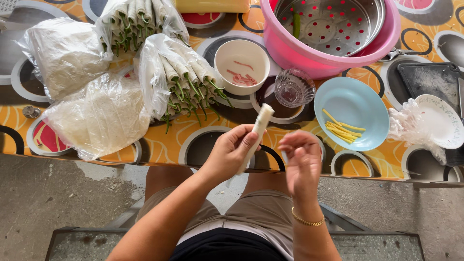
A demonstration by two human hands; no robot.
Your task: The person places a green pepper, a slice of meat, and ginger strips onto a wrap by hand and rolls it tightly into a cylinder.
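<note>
My left hand [232, 152] grips a white rolled wrap [258, 126], a thin cylinder that points up and to the right over the table's near edge. My right hand [302, 162] is just to its right, fingers loosely curled and apart, holding nothing; a gold bracelet circles that wrist. Finished rolls with green stems [186, 77] lie in clear plastic bags at the left. A light blue plate [355, 104] with yellow strips sits to the right, and a white bowl [241, 65] with pink strips stands behind the roll.
A pink basin [299, 53] holding a metal perforated strainer stands at the back. A small clear glass [294, 88], bags of white wrappers [96, 116], a white plate with crumpled plastic [442, 121] and a dark tray [430, 79] share the orange patterned tablecloth. Concrete floor lies below.
</note>
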